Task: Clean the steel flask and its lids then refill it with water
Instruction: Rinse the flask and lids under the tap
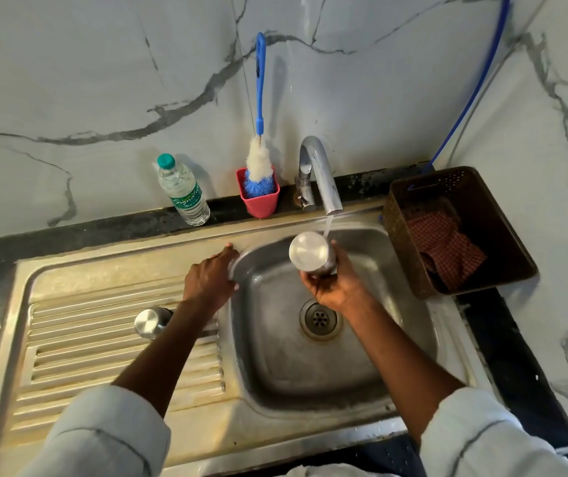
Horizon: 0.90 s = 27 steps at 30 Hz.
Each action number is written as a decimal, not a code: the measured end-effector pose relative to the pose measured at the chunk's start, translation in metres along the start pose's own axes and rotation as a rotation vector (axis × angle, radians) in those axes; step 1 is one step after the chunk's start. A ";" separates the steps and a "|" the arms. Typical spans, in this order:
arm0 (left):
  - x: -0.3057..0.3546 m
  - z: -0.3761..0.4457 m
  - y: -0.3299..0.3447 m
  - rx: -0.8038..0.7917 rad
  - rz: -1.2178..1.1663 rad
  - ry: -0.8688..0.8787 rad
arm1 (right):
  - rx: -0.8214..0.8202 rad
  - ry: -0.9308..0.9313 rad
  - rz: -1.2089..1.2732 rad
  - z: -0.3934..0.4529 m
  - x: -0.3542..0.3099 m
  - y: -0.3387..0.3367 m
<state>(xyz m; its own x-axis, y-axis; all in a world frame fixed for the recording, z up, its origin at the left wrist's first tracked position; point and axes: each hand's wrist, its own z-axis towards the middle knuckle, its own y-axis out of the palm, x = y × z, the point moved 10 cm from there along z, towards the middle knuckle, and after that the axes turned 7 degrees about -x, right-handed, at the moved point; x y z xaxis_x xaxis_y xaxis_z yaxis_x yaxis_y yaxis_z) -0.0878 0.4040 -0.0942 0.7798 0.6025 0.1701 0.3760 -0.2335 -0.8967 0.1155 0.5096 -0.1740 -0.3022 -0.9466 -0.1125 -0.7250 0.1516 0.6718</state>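
The rinsing step looks under way — the right hand (334,287) grips a steel lid (310,252) beneath the running tap (320,177) over the sink (310,366), the left hand (211,278) rests loosely on its rim, and the steel flask (151,322) stands on the drainboard — next, probably turn the lid through the stream.

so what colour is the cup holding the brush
Pink-red cup, seen in the head view, holding the brush.

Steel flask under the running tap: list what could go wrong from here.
1. The right hand alone holds the wet steel flask; it could slip into the sink.
2. The left hand's arm passes close beside the steel lid on the drainboard and could knock it.
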 end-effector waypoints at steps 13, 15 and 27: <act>-0.017 0.021 0.007 0.022 0.034 -0.056 | 0.154 -0.432 -0.520 -0.033 -0.025 -0.014; -0.018 0.021 0.008 0.016 0.023 -0.059 | 0.201 -0.470 -0.626 -0.035 -0.032 -0.012; -0.011 0.021 0.002 0.054 0.041 -0.029 | 0.380 -0.620 -1.140 -0.077 -0.054 -0.039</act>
<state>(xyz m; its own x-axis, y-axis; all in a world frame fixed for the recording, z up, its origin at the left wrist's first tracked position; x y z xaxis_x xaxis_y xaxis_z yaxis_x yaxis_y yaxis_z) -0.1061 0.4127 -0.1059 0.7791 0.6150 0.1217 0.3161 -0.2177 -0.9234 0.2080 0.5331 -0.1382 0.4230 -0.3296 -0.8441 -0.8521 -0.4615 -0.2468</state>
